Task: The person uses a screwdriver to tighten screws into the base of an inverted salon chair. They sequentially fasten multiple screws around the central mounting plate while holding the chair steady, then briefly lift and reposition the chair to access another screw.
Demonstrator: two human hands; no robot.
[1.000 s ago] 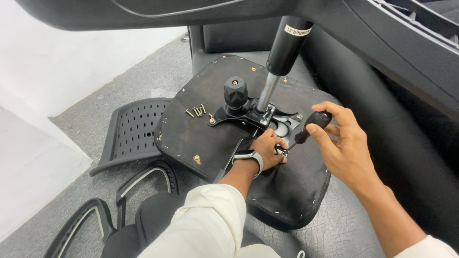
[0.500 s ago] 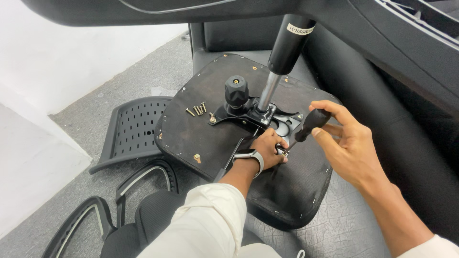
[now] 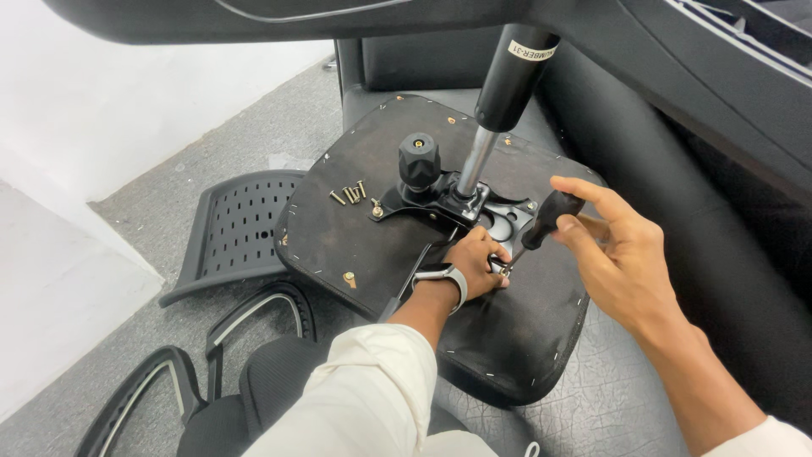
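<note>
An upturned black chair seat (image 3: 364, 245) lies in front of me with a black metal mechanism plate (image 3: 461, 211) on it. A gas-lift cylinder (image 3: 507, 93) and a round black knob (image 3: 419, 161) stand up from the plate. My right hand (image 3: 622, 254) grips the black handle of a screwdriver (image 3: 545, 222), its tip angled down toward the plate's near edge. My left hand (image 3: 474, 267), with a watch on the wrist, rests on the seat and pinches at the spot under the screwdriver tip. Several loose brass screws (image 3: 348, 195) lie on the seat left of the knob.
A perforated black plastic chair back panel (image 3: 237, 228) lies on the grey floor at left. Curved black armrest frames (image 3: 245, 338) sit at lower left. Black upholstered surfaces (image 3: 727, 203) rise at right and above.
My right hand has shifted its grip slightly on the screwdriver handle, fingers stretching out more. My left hand stays at the same spot on the plate.
</note>
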